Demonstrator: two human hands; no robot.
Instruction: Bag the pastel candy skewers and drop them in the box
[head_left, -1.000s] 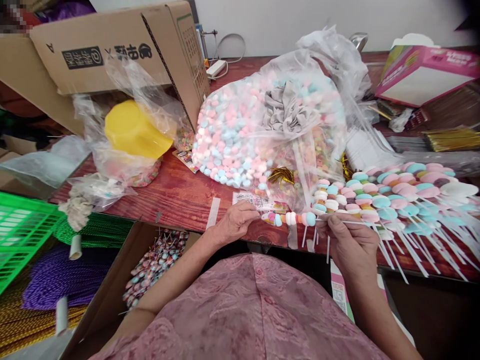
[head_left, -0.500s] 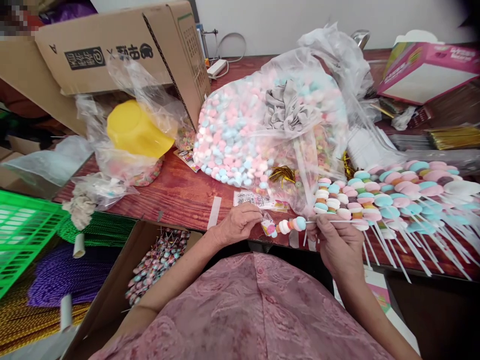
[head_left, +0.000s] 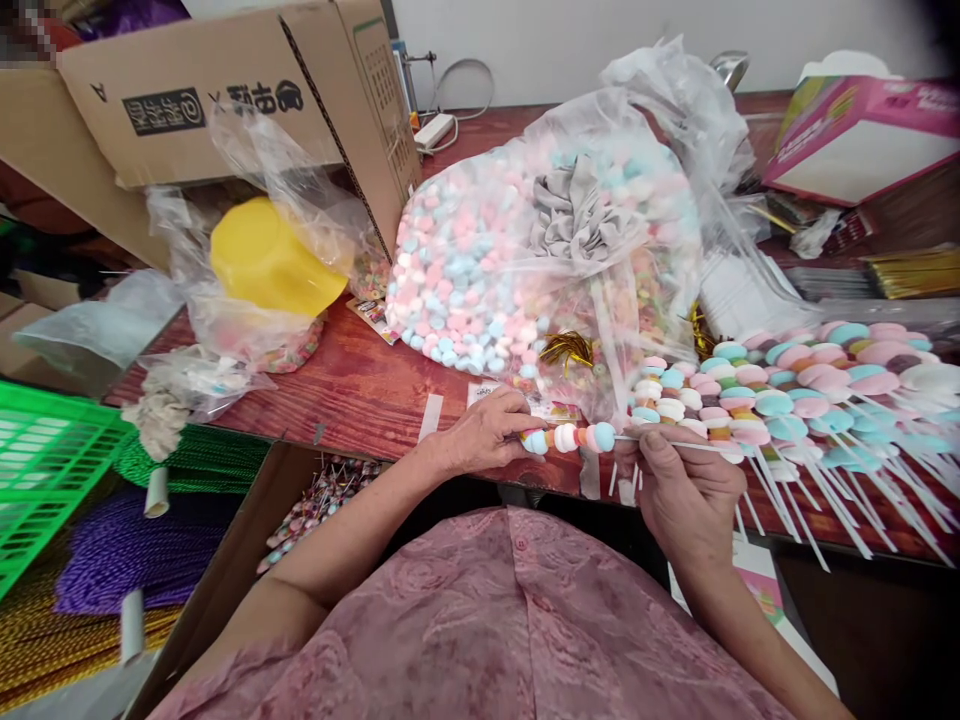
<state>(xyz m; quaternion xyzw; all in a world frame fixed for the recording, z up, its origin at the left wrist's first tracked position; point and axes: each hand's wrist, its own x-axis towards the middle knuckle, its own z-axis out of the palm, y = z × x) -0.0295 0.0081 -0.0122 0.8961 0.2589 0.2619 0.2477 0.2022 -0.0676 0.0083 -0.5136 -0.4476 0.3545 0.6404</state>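
Note:
My right hand (head_left: 686, 490) is closed on the white stick of a candy skewer (head_left: 574, 438), which carries blue, white, orange and pink sweets and lies level over the table's front edge. My left hand (head_left: 480, 435) pinches the skewer's far tip, fingers pressed together at the blue sweet. Just behind the hands lies a small printed wrapper (head_left: 525, 402). To the right a pile of finished skewers (head_left: 795, 390) spreads over the wooden table (head_left: 360, 385), sticks pointing toward me.
A large clear bag of pastel sweets (head_left: 525, 250) fills the table's middle. A yellow bowl in plastic (head_left: 266, 260) and a cardboard box (head_left: 217, 90) stand at left. Below the table sit a carton of wrapped skewers (head_left: 315, 505), a green crate (head_left: 45, 460) and a pink box (head_left: 862, 135) at far right.
The skewer, tilted down at its left end half a second ago, is level again. My left hand has closed onto its tip, over the end sweet.

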